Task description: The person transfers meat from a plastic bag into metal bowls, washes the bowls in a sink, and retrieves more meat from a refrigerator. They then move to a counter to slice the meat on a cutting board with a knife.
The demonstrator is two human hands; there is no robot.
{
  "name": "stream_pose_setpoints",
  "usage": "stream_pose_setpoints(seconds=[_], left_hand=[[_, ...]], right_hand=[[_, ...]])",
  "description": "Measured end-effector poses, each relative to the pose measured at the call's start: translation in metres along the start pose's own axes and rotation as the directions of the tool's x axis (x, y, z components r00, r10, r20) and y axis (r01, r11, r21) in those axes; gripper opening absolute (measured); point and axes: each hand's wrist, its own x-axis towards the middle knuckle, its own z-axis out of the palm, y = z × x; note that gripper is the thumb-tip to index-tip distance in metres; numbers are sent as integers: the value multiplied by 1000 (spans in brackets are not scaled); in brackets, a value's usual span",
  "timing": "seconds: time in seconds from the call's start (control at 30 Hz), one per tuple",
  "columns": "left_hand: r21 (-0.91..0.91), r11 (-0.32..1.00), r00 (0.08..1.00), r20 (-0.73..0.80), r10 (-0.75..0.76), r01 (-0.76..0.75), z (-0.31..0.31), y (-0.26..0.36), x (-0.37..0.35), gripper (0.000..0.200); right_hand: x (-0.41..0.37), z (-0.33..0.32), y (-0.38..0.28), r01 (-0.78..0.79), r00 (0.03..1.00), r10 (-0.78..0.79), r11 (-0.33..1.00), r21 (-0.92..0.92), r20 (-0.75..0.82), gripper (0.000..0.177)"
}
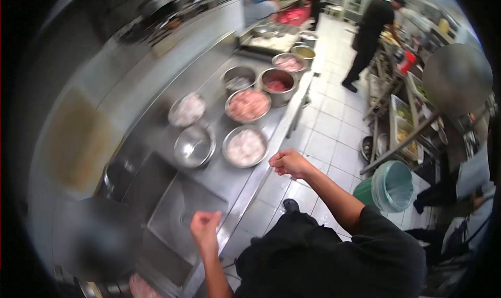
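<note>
**Loaded counter (221, 181)**

Fingers curled in, the right hand (289, 164) hangs near the pale-food bowl (227, 157); beyond stand the pink-meat bowl (249, 121) and a pot (284, 97) with red contents (275, 85). The left hand (205, 231), likewise curled, hangs above the sink (175, 222).

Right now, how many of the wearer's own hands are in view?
2: the left hand seen against the sink, the right hand against the tiled floor, beside the counter. Neither is hidden.
</note>
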Motion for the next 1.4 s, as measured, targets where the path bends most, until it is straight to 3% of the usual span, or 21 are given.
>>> stream_pose_setpoints(seconds=[0.23, 0.43, 0.57, 0.67, 0.73, 0.8, 0.83, 0.87, 0.9, 0.97, 1.0, 1.03, 1.07, 1.1, 1.13, 1.17, 1.23, 1.27, 1.33, 1.4], left_hand=[[-10, 995, 968, 229, 99, -100, 150, 47, 12, 26], [39, 988, 893, 435, 117, -148, 299, 73, 22, 25], [57, 977, 850, 504, 151, -208, 366, 67, 39, 21], [133, 957, 811, 568, 139, -257, 407, 71, 48, 24], [155, 951, 802, 583, 130, -267, 426, 74, 55, 22], [176, 912, 757, 626, 187, -371, 441, 75, 65, 21], [152, 931, 759, 629, 168, -332, 449, 74, 70, 21], [129, 947, 754, 641, 147, -294, 455, 73, 73, 21], [141, 920, 733, 653, 192, -366, 460, 74, 79, 20], [242, 916, 713, 699, 65, -321, 465, 76, 88, 14], [146, 941, 698, 706, 118, -307, 468, 80, 88, 20], [46, 955, 683, 709, 175, -292, 470, 86, 86, 29], [100, 939, 678, 717, 161, -329, 464, 94, 87, 33], [154, 919, 672, 726, 144, -362, 459, 105, 89, 38], [204, 897, 665, 736, 123, -392, 454, 111, 91, 42], [196, 899, 701, 696, 154, -392, 446, 112, 92, 41], [171, 899, 751, 623, 218, -404, 429, 111, 97, 39], [187, 896, 789, 567, 237, -404, 418, 111, 99, 37], [213, 910, 856, 466, 224, -355, 393, 111, 95, 36], [242, 921, 901, 388, 196, -305, 369, 117, 91, 34]], right_hand=[[-46, -160, -110, 306, 950, -313, 936, -174, -17, 16], [-94, -296, -163, 299, 906, -372, 900, -316, -201, 12], [-108, -353, -189, 253, 902, -358, 891, -377, -240, 11], [-129, -377, -208, 308, 847, -448, 852, -423, -285, 9], [-139, -387, -219, 376, 814, -519, 813, -444, -261, 8], [-145, -401, -224, 446, 788, -582, 765, -465, -201, 9], [-149, -400, -227, 531, 752, -640, 730, -430, -158, 10], [-157, -392, -233, 522, 783, -595, 787, -329, -181, 11], [-157, -406, -224, 594, 762, -641, 749, -294, -93, 11], [-153, -437, -203, 688, 716, -688, 666, -287, 119, 22], [-148, -470, -177, 680, 724, -634, 721, -132, 271, 30], [-134, -497, -164, 632, 700, -576, 775, 11, 422, 50], [-115, -477, -156, 457, 867, -463, 886, 77, 185, 31], [-94, -455, -146, 275, 961, -271, 944, 182, -50, 19], [-45, -467, -103, 320, 878, -456, 785, -530, -144, 18], [-9, -473, -63, 110, 758, -648, 245, -963, -78, 19], [8, -453, -69, 107, 883, -461, 380, -919, -88, 21], [9, -424, -97, -37, 948, -161, 800, -598, -273, 13], [42, -410, -121, 203, 853, -521, 408, -890, -44, 12], [72, -381, -165, 360, 723, -675, 183, -915, 150, 12]])
